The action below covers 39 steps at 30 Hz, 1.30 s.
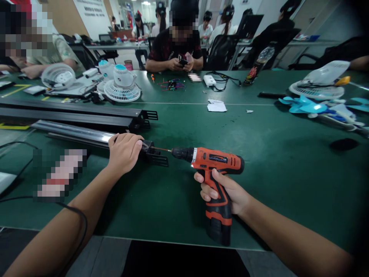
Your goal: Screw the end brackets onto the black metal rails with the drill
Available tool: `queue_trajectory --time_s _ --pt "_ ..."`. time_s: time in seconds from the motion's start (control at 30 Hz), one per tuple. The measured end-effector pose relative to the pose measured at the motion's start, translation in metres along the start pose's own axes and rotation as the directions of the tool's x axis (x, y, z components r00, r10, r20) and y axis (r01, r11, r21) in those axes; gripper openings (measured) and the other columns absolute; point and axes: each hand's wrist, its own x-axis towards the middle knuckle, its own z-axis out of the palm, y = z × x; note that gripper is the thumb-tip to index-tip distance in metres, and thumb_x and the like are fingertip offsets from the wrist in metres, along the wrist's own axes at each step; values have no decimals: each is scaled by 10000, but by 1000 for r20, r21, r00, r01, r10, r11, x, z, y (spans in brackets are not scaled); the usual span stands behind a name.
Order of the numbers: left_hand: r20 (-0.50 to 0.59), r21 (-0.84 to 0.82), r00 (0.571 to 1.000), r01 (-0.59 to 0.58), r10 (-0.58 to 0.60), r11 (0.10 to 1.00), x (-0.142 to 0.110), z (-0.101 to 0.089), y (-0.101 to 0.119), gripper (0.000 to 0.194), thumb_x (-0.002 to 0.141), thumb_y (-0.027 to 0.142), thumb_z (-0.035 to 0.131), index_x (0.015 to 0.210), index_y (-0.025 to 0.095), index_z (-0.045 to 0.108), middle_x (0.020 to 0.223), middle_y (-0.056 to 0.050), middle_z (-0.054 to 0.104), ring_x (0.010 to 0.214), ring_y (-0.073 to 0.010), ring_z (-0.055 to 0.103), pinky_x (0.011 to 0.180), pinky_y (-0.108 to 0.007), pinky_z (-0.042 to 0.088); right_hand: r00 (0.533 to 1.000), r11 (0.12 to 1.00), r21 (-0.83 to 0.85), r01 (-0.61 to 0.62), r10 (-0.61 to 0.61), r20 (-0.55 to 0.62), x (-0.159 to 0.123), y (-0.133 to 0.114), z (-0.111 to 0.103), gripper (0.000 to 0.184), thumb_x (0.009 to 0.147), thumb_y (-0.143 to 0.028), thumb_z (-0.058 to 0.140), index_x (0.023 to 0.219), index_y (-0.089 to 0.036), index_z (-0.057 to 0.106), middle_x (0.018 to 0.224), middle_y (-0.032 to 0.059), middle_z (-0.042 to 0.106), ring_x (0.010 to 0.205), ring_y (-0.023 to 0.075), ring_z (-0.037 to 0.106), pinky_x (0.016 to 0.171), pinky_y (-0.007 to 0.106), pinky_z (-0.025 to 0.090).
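Observation:
An orange and black cordless drill (217, 159) is in my right hand (221, 188), its fingers wrapped round the handle near the trigger. The drill points left, and its small front light is lit. A long thin bit (161, 149) runs from the chuck to the end of a long black and silver metal bar (83, 132). Whether the tip sits in a screw is hidden. My left hand (125, 152) is closed over the bar near that end, where a black slotted bracket (158, 158) sticks out to the right.
Two more black bars (69, 115) lie behind. Disassembled white fans (122, 86) stand at the back left, and blue fan blades (305, 105) lie at the right. Paper scraps (216, 105), a bottle (259, 63) and a cable occupy the far side. A person (175, 46) sits opposite, holding a phone.

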Motion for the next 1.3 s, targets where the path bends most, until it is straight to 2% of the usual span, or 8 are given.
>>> queue_trajectory --time_s 0.47,0.63,0.7,0.83,0.97,1.13,1.3 --pt "20 -10 999 31 -31 999 1 -2 4 439 1056 362 303 1075 249 726 1097 -99 746 1133 -321 633 1109 -536 285 999 999 -41 -26 25 -25 -1 -1 0 397 951 -544 759 978 -151 710 622 -60 501 493 74 375 625 240 532" --pt "25 -10 999 38 -37 999 2 -4 3 443 1056 353 297 1048 249 728 1091 -102 749 1105 -320 636 1051 -531 308 999 998 -55 -22 20 -44 -2 0 2 415 942 -563 760 940 -152 706 611 -61 492 484 75 387 610 241 521" --pt "24 9 999 44 -44 999 4 -5 2 451 1062 352 281 999 249 716 1057 -101 744 1064 -312 637 1017 -524 326 999 998 -61 -9 6 -49 -2 1 3 409 936 -556 768 954 -153 701 678 -40 540 482 66 389 604 246 522" --pt "94 -29 995 14 -11 999 7 -7 -1 402 1053 388 313 938 232 665 985 -111 702 947 -300 629 927 -482 405 997 998 -67 3 -8 -77 -1 4 2 386 934 -527 778 1012 -157 703 839 13 632 508 57 411 605 256 523" --pt "83 -54 997 9 -5 998 5 -7 -1 425 1062 372 287 938 234 669 985 -103 714 947 -291 644 914 -461 427 996 998 -41 -45 42 -83 0 5 0 440 940 -559 759 1030 -130 722 628 -30 557 498 81 435 605 247 502" --pt "139 -22 990 -14 17 1000 4 -8 1 423 1023 392 339 857 247 699 872 -84 736 843 -291 655 790 -445 432 993 996 -45 -77 73 -95 0 3 1 465 922 -573 771 1030 -123 726 571 -38 539 505 102 472 595 252 479" --pt "122 -16 992 -43 45 999 5 -9 2 402 980 411 374 860 241 718 888 -101 745 839 -305 662 769 -459 441 991 994 -30 -101 98 -94 0 1 3 486 913 -576 781 1045 -113 720 533 -57 496 516 110 476 600 253 468"
